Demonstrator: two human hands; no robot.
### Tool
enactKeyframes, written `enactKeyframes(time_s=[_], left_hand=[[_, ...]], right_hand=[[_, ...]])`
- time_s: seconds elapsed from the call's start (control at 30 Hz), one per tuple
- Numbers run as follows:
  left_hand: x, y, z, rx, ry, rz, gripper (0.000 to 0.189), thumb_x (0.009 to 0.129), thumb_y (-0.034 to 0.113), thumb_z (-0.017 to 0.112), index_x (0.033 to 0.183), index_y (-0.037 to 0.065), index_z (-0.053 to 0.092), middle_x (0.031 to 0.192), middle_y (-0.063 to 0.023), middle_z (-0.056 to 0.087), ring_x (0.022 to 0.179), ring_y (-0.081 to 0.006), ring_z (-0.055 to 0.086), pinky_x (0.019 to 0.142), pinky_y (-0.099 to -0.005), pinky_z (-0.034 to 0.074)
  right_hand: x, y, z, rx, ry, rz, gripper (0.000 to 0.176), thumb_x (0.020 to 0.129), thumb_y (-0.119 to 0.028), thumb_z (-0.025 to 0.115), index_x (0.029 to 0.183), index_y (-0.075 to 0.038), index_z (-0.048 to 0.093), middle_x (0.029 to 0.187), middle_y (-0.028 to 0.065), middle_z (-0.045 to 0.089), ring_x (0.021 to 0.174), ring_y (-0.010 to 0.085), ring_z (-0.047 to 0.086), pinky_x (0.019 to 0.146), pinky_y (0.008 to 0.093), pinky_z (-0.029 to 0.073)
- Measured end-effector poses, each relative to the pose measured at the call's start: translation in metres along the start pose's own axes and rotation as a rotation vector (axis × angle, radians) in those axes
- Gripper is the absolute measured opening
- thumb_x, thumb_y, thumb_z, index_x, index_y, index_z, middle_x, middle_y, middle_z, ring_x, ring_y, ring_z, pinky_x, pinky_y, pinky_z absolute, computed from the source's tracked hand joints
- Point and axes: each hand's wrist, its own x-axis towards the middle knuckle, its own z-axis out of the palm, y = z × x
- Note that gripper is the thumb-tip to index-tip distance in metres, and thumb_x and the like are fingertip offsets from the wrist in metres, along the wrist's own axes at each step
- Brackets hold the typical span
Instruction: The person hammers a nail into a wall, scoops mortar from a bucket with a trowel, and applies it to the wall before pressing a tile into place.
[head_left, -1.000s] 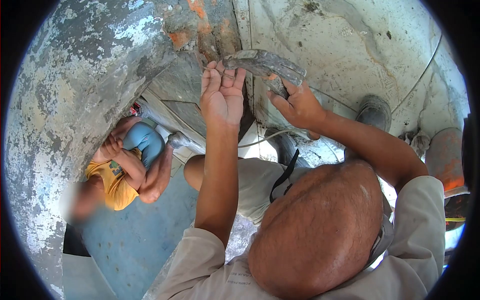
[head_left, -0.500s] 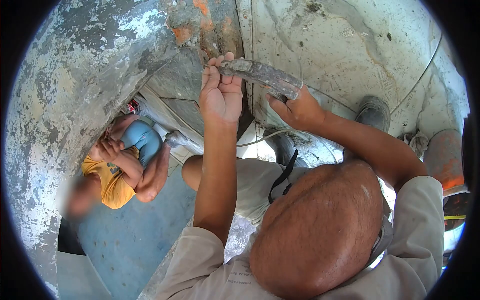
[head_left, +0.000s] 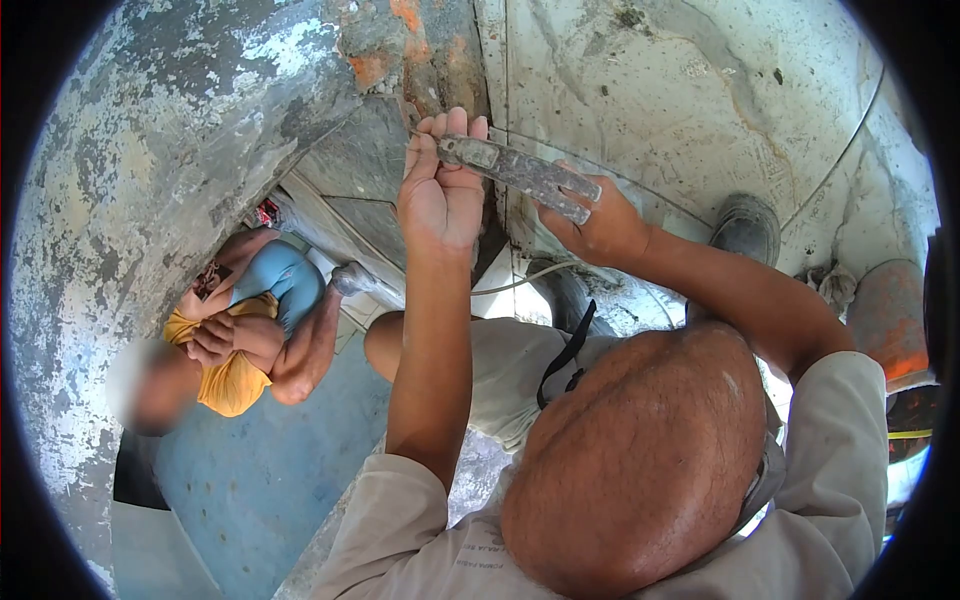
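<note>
My right hand is closed round the handle of a claw hammer; its worn grey head hides most of the handle, with the forked claw towards me. The hammer's striking face overlaps the fingertips of my left hand. That left hand is palm up, thumb and forefinger pinched on a thin nail-like piece whose end points at the wall corner. The other fingers are raised behind the hammer head.
A rough pillar with peeling paint curves along the left. Marbled tiles lie to the right, crossed by a thin cable. Another person in a yellow shirt crouches at lower left. An orange-stained bucket stands far right.
The hammer head has turned in my right hand, so its two claw prongs now show. My left hand has barely moved. The other person's hands have shifted down a little.
</note>
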Motion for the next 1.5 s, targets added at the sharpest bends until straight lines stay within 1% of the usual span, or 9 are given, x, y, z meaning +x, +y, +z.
enactKeyframes(time_s=[0.2, 0.53, 0.6, 0.8, 1.13, 1.23, 1.33, 1.4, 1.5], left_hand=[[-0.001, 0.001, 0.0, 0.002, 0.005, -0.008, 0.018, 0.1, 0.013, 0.044, 0.113, 0.001, 0.048, 0.11, -0.0109, 0.06, 0.114, -0.0258, 0.058, 0.106, -0.0518, 0.042], [-0.002, 0.002, 0.008, -0.005, 0.079, -0.009, 0.019, 0.1, 0.012, 0.042, 0.114, 0.0, 0.047, 0.113, -0.011, 0.058, 0.115, -0.0259, 0.057, 0.107, -0.0506, 0.041], [-0.002, 0.002, 0.009, 0.013, 0.095, -0.006, 0.019, 0.101, 0.012, 0.04, 0.113, 0.0, 0.047, 0.112, -0.0114, 0.058, 0.115, -0.0262, 0.056, 0.107, -0.0504, 0.041], [-0.002, 0.001, 0.012, 0.008, 0.104, 0.009, 0.018, 0.101, 0.011, 0.04, 0.112, 0.0, 0.047, 0.111, -0.0114, 0.058, 0.116, -0.026, 0.055, 0.108, -0.0511, 0.04], [0.001, 0.001, 0.011, -0.004, 0.078, -0.004, 0.02, 0.101, 0.011, 0.039, 0.115, -0.001, 0.047, 0.115, -0.0136, 0.058, 0.118, -0.0274, 0.055, 0.109, -0.0507, 0.039], [0.005, -0.002, 0.014, 0.064, 0.161, 0.048, 0.021, 0.101, 0.011, 0.038, 0.116, -0.002, 0.047, 0.114, -0.014, 0.059, 0.117, -0.0277, 0.056, 0.109, -0.0506, 0.039], [0.004, 0.0, 0.008, 0.024, 0.099, 0.033, 0.018, 0.1, 0.009, 0.041, 0.113, -0.002, 0.047, 0.112, -0.0151, 0.06, 0.117, -0.0288, 0.055, 0.108, -0.0513, 0.04], [0.0, -0.004, 0.01, 0.137, 0.105, 0.041, 0.014, 0.097, 0.006, 0.046, 0.109, -0.001, 0.049, 0.11, -0.0146, 0.06, 0.117, -0.0301, 0.055, 0.106, -0.0522, 0.042], [-0.006, -0.008, -0.001, 0.172, 0.052, -0.025, 0.012, 0.096, 0.006, 0.051, 0.106, 0.0, 0.05, 0.108, -0.0138, 0.06, 0.118, -0.0311, 0.054, 0.105, -0.0528, 0.043]], right_hand=[[0.001, -0.004, -0.003, 0.031, -0.054, 0.098, 0.031, 0.08, -0.011, 0.064, 0.105, 0.0, 0.05, 0.072, 0.022, 0.059, 0.068, 0.044, 0.059, 0.06, 0.0484, 0.048], [0.004, -0.01, -0.008, 0.043, -0.07, 0.08, 0.026, 0.08, -0.011, 0.064, 0.101, -0.003, 0.05, 0.072, 0.022, 0.059, 0.069, 0.0441, 0.059, 0.06, 0.0487, 0.047], [0.004, -0.012, -0.009, 0.126, -0.085, 0.191, 0.026, 0.08, -0.011, 0.064, 0.101, -0.003, 0.05, 0.072, 0.0218, 0.059, 0.069, 0.0441, 0.059, 0.06, 0.0486, 0.047], [0.004, -0.007, -0.008, 0.065, -0.048, 0.072, 0.026, 0.08, -0.01, 0.064, 0.1, -0.004, 0.05, 0.073, 0.0211, 0.06, 0.069, 0.0435, 0.059, 0.06, 0.0483, 0.047], [0.001, -0.003, -0.005, 0.053, -0.027, 0.096, 0.022, 0.081, -0.011, 0.061, 0.099, -0.005, 0.051, 0.073, 0.0208, 0.059, 0.07, 0.0436, 0.059, 0.061, 0.048, 0.047], [-0.002, 0.0, -0.007, 0.028, -0.046, 0.108, 0.022, 0.082, -0.013, 0.061, 0.099, -0.005, 0.051, 0.072, 0.0211, 0.059, 0.07, 0.0439, 0.059, 0.061, 0.0483, 0.047], [-0.003, 0.001, -0.004, 0.062, 0.029, 0.044, 0.025, 0.083, -0.014, 0.062, 0.103, -0.004, 0.052, 0.073, 0.0219, 0.059, 0.069, 0.0445, 0.058, 0.06, 0.0494, 0.046], [-0.001, 0.002, -0.006, 0.029, 0.104, 0.008, 0.031, 0.083, -0.015, 0.061, 0.11, -0.002, 0.053, 0.075, 0.0239, 0.06, 0.069, 0.0453, 0.058, 0.06, 0.0495, 0.046], [0.008, 0.003, -0.011, 0.068, 0.181, 0.074, 0.033, 0.085, -0.016, 0.061, 0.113, 0.0, 0.054, 0.078, 0.0271, 0.06, 0.071, 0.0467, 0.058, 0.063, 0.0494, 0.047]])
